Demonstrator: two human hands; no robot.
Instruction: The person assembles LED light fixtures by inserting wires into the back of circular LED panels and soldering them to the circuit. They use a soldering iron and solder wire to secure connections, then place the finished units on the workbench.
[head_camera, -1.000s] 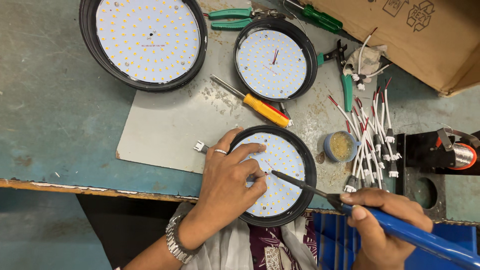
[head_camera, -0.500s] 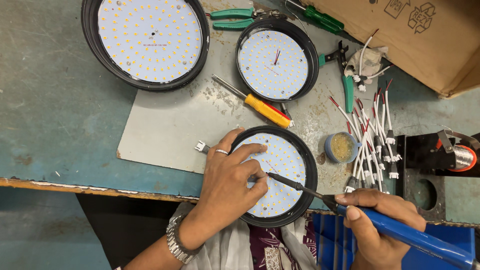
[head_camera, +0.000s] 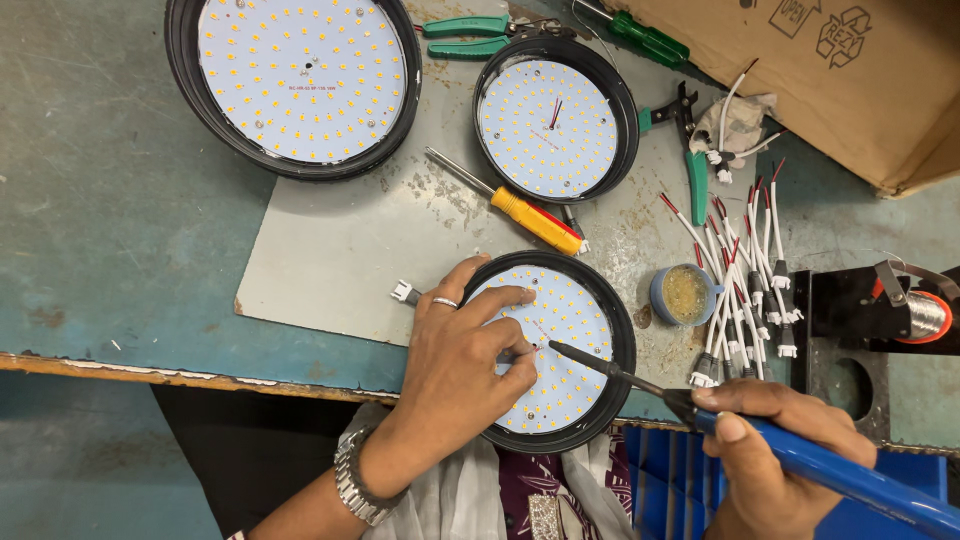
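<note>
While the left hand (head_camera: 465, 355) pinches something tiny against the LED disc (head_camera: 570, 345) at the bench's near edge, the right hand (head_camera: 775, 450), fingers closed around the blue soldering iron (head_camera: 800, 455), brings its tip beside those fingertips; a slip could burn them. Whatever is pinched is too small to make out, and the iron's rear is cut off.

A lamp (head_camera: 560, 350) lies at the bench's (head_camera: 100, 200) front edge, a screwdriver (head_camera: 520, 207) behind it, wires (head_camera: 745, 270) to its right.
</note>
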